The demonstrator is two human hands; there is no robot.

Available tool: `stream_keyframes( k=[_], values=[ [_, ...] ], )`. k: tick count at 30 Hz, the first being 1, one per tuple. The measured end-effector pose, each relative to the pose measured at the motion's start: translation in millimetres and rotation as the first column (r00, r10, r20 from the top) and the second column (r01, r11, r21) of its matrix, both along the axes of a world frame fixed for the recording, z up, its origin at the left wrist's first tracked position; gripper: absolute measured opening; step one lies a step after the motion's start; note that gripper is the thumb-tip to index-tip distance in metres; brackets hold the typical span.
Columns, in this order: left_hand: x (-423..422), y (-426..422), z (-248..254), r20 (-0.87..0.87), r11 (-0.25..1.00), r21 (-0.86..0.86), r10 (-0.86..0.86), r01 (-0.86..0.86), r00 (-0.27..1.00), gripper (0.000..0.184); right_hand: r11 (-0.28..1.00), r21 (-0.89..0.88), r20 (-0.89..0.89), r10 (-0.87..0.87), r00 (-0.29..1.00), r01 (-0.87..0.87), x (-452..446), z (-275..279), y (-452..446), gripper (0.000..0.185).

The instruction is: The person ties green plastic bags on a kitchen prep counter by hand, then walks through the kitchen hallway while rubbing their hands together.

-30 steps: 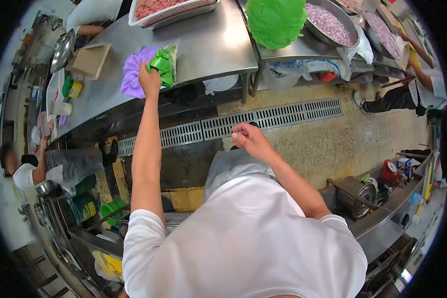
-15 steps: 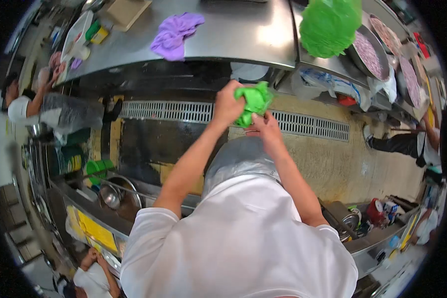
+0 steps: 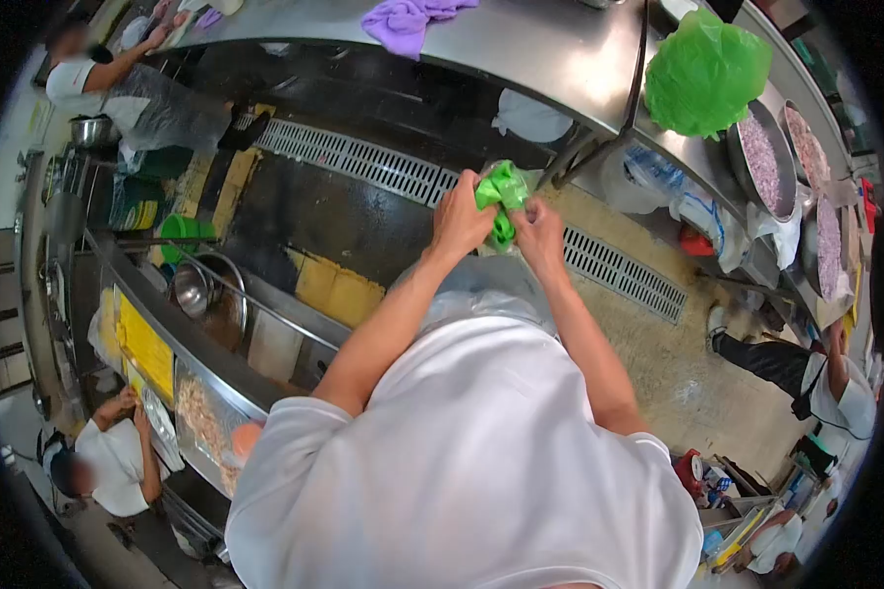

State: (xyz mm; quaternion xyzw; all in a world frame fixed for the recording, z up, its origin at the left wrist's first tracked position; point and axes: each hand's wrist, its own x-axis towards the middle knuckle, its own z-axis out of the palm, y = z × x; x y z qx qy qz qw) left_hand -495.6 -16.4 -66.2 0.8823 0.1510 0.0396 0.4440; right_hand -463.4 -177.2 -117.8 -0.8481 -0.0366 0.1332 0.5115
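A crumpled green plastic bag (image 3: pixel 502 188) is bunched between my two hands, in front of my waist. Some clear plastic shows at its top edge. My left hand (image 3: pixel 461 218) is closed around the bag's left side. From the right, my right hand (image 3: pixel 540 236) pinches its lower part, the fingers partly hidden and slightly blurred. The bunch narrows in the middle, between the hands. Whether anything is inside the bag cannot be seen.
Ahead is a steel table (image 3: pixel 560 59) with a purple cloth (image 3: pixel 408 25). A large green bag (image 3: pixel 702 74) stands at right, beside bowls of chopped pinkish food (image 3: pixel 759 162). A floor drain grate (image 3: pixel 363 162) crosses ahead. Co-workers stand left, lower left and right; a counter (image 3: pixel 157 314) runs along the left.
My view has turned, so the table and large green bag sit further right and higher. The bag in my hands is bunched narrower, and both hands still hold it.
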Motion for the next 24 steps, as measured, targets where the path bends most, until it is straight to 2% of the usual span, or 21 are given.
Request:
stream_keyframes(
  k=[2, 4, 5, 7, 8, 11, 12, 15, 16, 18, 19, 20, 21, 23, 24],
  values=[
    [-1.4, -1.0, -18.6, -0.047, 0.992, 0.115, 0.054, -0.048, 0.997, 0.034, 0.993, 0.111, -0.087, -0.019, 0.996, 0.028, -15.3, 10.6, -7.3, 0.015],
    [-4.0, -8.1, -21.6, -0.059, 0.978, 0.203, 0.07, -0.056, 0.996, 0.03, 0.967, 0.219, -0.196, -0.085, 0.977, 0.128, -30.1, 22.0, -13.9, 0.014],
    [-4.9, -15.4, -23.2, -0.089, 0.978, 0.209, 0.004, 0.015, 0.996, 0.031, 0.945, 0.269, -0.247, -0.119, 0.962, 0.186, -33.9, 23.2, -16.9, 0.014],
    [-16.6, -36.4, -5.2, -0.174, 0.964, 0.208, -0.127, 0.163, 0.976, 0.033, 0.97, 0.231, -0.231, -0.024, 0.973, 0.079, -37.2, 10.7, -26.2, 0.015],
    [-24.5, -46.8, 6.8, -0.192, 0.963, 0.114, -0.219, 0.243, 0.957, 0.039, 0.977, 0.213, -0.224, 0.023, 0.974, 0.026, -39.6, 4.1, -30.9, 0.015],
    [-36.5, -59.8, -9.3, -0.115, 0.944, 0.065, -0.315, 0.323, 0.942, 0.049, 0.958, 0.254, -0.28, -0.057, 0.958, 0.131, -40.1, -12.6, -39.5, 0.017],
    [-39.8, -58.8, -6.3, -0.187, 0.917, 0.052, -0.379, 0.395, 0.906, 0.055, 0.956, 0.259, -0.352, -0.039, 0.935, 0.137, -39.1, -12.4, -44.5, 0.019],
    [-54.1, -59.5, -8.2, -0.206, 0.893, 0.175, -0.377, 0.413, 0.903, 0.06, 0.939, 0.318, -0.468, 0.035, 0.883, 0.132, -40.9, -9.4, -51.8, 0.021],
    [-54.7, -57.5, -14.1, -0.165, 0.906, 0.15, -0.371, 0.395, 0.914, 0.061, 0.942, 0.299, -0.512, 0.023, 0.858, 0.153, -44.3, 4.7, -47.0, 0.024],
    [-56.5, -52.8, -27.6, -0.086, 0.926, 0.092, -0.359, 0.366, 0.929, 0.062, 0.961, 0.276, -0.407, 0.087, 0.909, 0.032, -48.0, -10.3, -39.7, 0.025],
    [-55.3, -48.7, -31.1, -0.123, 0.93, 0.025, -0.362, 0.368, 0.924, 0.061, 0.966, 0.258, -0.353, 0.117, 0.928, -0.023, -48.5, -15.6, -36.2, 0.026],
    [-53.3, -42.8, -34.4, -0.16, 0.929, -0.041, -0.369, 0.367, 0.916, 0.061, 0.972, 0.227, -0.391, 0.14, 0.909, -0.052, -48.2, -20.4, -36.1, 0.028],
    [-49.1, -36.6, -36.6, -0.197, 0.926, -0.106, -0.377, 0.363, 0.905, 0.06, 0.975, 0.223, -0.4, 0.114, 0.909, -0.025, -48.3, -19.2, -35.1, 0.029],
    [-42.9, -10.3, -84.7, -0.3, 0.944, -0.155, -0.327, 0.292, 0.896, 0.054, 0.976, 0.213, -0.419, 0.058, 0.906, 0.036, -49.0, -18.1, -31.1, 0.032],
    [-36.3, 2.5, -100.6, -0.352, 0.951, -0.175, -0.303, 0.255, 0.886, 0.051, 0.955, 0.273, -0.431, 0.015, 0.902, 0.114, -49.8, -16.5, -28.2, 0.034]
  ],
)
